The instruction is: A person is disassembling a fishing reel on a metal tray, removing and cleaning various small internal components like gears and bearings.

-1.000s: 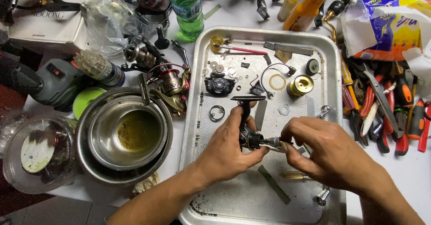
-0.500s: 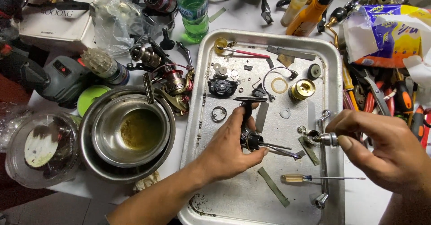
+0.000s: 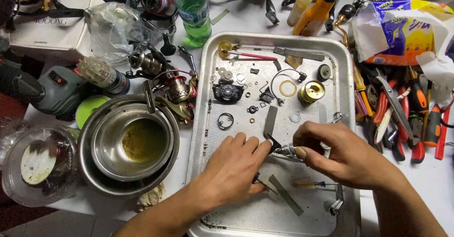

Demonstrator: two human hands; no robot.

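Bowls (image 3: 127, 142) of steel sit nested at far left, beside a metal tray (image 3: 208, 123) strewn with small reel parts. Over the tray's middle, the left hand (image 3: 231, 171) curls its fingers around a dark reel body (image 3: 270, 137). The right hand (image 3: 340, 154) pinches a small silver part (image 3: 286, 150) touching that body. Pliers (image 3: 406, 118) lie right.

Both hands meet over the tray (image 3: 208, 123). The left hand (image 3: 231, 168) steadies a dark reel body (image 3: 270, 128); the right hand (image 3: 340, 154) pinches a metal shaft (image 3: 287, 150) against it. A screwdriver (image 3: 312, 184) lies just beneath.
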